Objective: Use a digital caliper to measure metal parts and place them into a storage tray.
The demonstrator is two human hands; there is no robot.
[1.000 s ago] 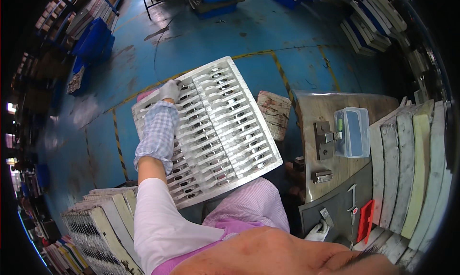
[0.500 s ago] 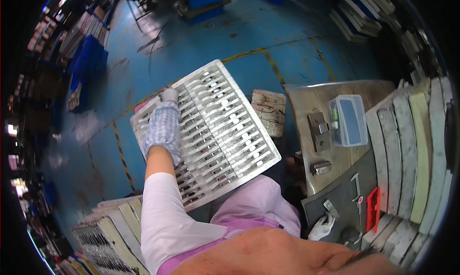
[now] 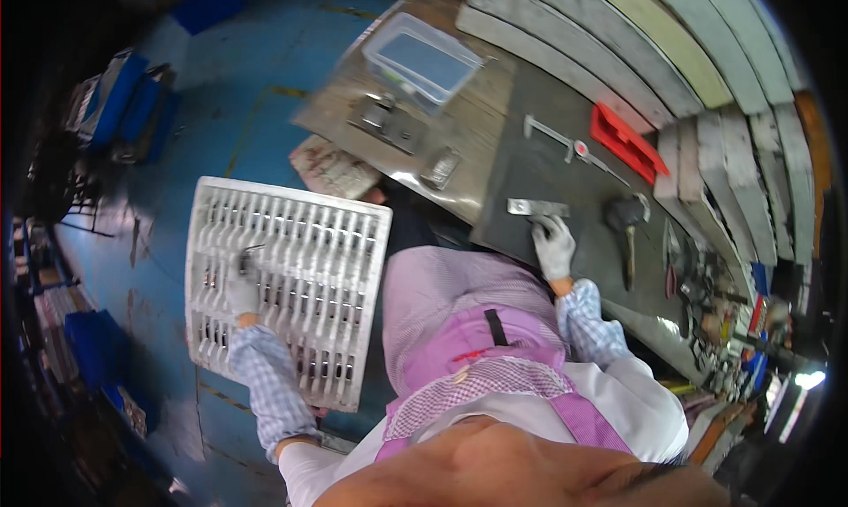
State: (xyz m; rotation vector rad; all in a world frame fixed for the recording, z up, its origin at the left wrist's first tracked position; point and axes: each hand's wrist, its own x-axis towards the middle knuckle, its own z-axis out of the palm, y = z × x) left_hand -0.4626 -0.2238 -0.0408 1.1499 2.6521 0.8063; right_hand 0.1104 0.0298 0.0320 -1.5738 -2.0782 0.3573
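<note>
My left hand (image 3: 241,292), in a pale glove, is over a white tray (image 3: 375,251) with rows of slots holding small shiny metal parts. Its blurred fingers are closed round a small dark metal part (image 3: 248,254). On the dark grey mat (image 3: 512,176) to the right, my right hand (image 3: 555,249), also gloved, pinches the near edge of a flat, light metal plate (image 3: 537,208). Beyond that plate lies a dial caliper (image 3: 565,143). A hammer (image 3: 628,233) rests to the right of my right hand.
On the bench stand a clear plastic box (image 3: 422,56), a metal fixture (image 3: 387,123) and a metal block (image 3: 440,168). A red holder (image 3: 627,143) lies beside stacked pale trays (image 3: 565,56). A worn block-like bundle (image 3: 334,167) sits beyond the white tray, below the bench edge.
The view has swung right, so bench and tray appear turned and farther left. My left hand has drawn back from the tray's far left edge to over its slots. My right hand stays at the plate.
</note>
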